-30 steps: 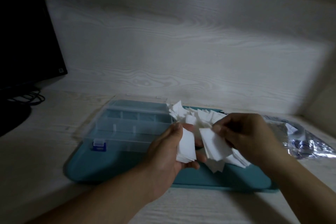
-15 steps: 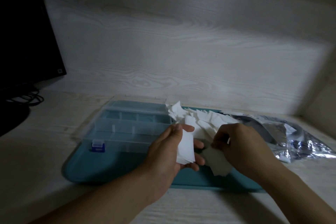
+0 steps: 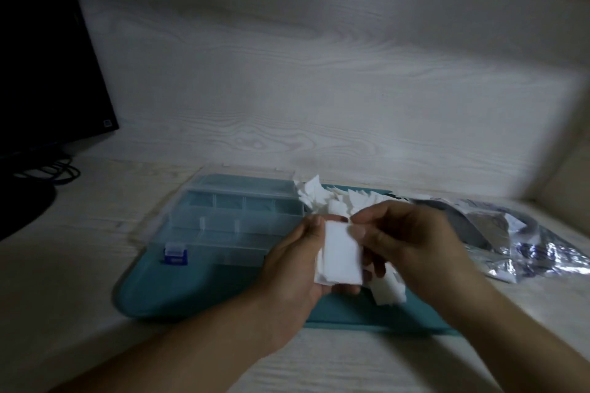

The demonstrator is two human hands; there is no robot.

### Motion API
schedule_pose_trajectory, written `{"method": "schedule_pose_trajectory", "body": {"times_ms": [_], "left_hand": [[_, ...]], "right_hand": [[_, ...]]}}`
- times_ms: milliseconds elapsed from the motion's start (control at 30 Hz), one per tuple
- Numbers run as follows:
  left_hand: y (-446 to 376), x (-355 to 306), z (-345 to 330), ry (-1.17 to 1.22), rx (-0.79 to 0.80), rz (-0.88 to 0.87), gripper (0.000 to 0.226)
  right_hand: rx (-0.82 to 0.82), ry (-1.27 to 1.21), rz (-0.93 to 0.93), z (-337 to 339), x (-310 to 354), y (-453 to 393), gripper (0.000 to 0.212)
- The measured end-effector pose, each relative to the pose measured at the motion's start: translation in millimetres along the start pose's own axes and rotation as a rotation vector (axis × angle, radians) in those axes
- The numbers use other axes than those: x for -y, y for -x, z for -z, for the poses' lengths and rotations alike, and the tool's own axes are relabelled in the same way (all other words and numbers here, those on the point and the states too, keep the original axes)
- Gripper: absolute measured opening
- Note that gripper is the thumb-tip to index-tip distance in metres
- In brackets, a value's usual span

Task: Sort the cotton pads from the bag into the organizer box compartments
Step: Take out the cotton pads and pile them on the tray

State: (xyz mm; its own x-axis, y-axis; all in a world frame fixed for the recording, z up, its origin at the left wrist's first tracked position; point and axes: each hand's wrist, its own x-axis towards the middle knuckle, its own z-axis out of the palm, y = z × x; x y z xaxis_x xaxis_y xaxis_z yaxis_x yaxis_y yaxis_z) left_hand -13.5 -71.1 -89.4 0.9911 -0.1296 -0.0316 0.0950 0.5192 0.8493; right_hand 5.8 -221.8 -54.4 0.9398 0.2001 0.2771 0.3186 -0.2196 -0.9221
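**Right hand joins the stack held in the left**

Half a second ago the right hand [image 3: 412,242] was down on the loose pads at the right of the mat; it has since come up and left, and its thumb and fingertips now pinch the top right edge of the stack of cotton pads [image 3: 341,254]. The left hand [image 3: 295,260] keeps its grip, fingers curled under the stack and thumb laid along its left edge.

The stack is white, rectangular and slightly fanned at its lower left corner, held above the near middle of the teal mat [image 3: 198,290]. A loose heap of pads [image 3: 335,199] lies on the mat beyond the hands. The clear organizer box [image 3: 230,223], lid open, sits on the mat's left part with its blue latch [image 3: 174,254] facing near. The crumpled silver bag [image 3: 523,242] lies at the right.
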Motion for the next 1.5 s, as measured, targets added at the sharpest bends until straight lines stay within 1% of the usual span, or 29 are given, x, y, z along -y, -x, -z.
{"method": "schedule_pose_trajectory", "body": {"times_ms": [100,167,200,233,267,333,400,467,633,733,933,1067,1133,1233,1267,1400,1500], "left_hand": [[-2,0,3,0.022,0.005,0.043,0.036],[-3,0,4,0.036,0.021,0.046,0.038],[-3,0,3,0.043,0.024,0.042,0.039],[-3,0,4,0.045,0.022,0.035,0.04],[-3,0,3,0.045,0.023,0.028,0.041],[-3,1,3,0.039,0.026,0.02,0.04],[-4,2,3,0.041,0.012,0.024,0.037],[-4,2,4,0.049,-0.002,0.02,0.038],[-3,0,1,0.093,0.01,0.012,0.038],[-2,-1,3,0.107,0.049,0.032,0.038],[-4,1,5,0.109,0.059,0.029,0.036],[-5,2,7,0.115,0.082,0.014,0.048],[-4,1,6,0.114,0.094,0.007,0.048],[-3,1,6,0.106,0.126,0.007,0.047],[-3,1,6,0.109,0.132,0.008,0.047],[-4,0,6,0.135,0.144,0.025,0.05],[-2,-1,6,0.118,0.183,0.022,0.048]], "right_hand": [[-0.08,0.164,0.079,-13,-8,6,0.011],[-0.099,0.379,0.199,-11,-11,7,0.007],[-0.097,0.496,0.259,-8,-11,6,0.007],[-0.084,0.555,0.308,-4,-10,5,0.011],[-0.057,0.554,0.348,0,-7,4,0.016],[0.074,0.491,0.397,7,2,7,0.027],[0.218,0.472,0.404,10,6,11,0.041],[0.281,0.507,0.399,9,4,13,0.055],[0.253,0.623,0.447,3,-6,10,0.053],[0.226,0.617,0.433,4,-4,9,0.053],[0.256,0.611,0.405,2,-2,12,0.057],[0.263,0.564,0.375,1,-2,12,0.058],[0.286,0.491,0.334,1,-2,12,0.066],[0.314,0.442,0.289,1,-3,11,0.093],[0.316,0.441,0.284,1,-4,11,0.097],[0.312,0.456,0.268,2,-5,9,0.101],[0.338,0.432,0.244,3,-4,9,0.108]]}}
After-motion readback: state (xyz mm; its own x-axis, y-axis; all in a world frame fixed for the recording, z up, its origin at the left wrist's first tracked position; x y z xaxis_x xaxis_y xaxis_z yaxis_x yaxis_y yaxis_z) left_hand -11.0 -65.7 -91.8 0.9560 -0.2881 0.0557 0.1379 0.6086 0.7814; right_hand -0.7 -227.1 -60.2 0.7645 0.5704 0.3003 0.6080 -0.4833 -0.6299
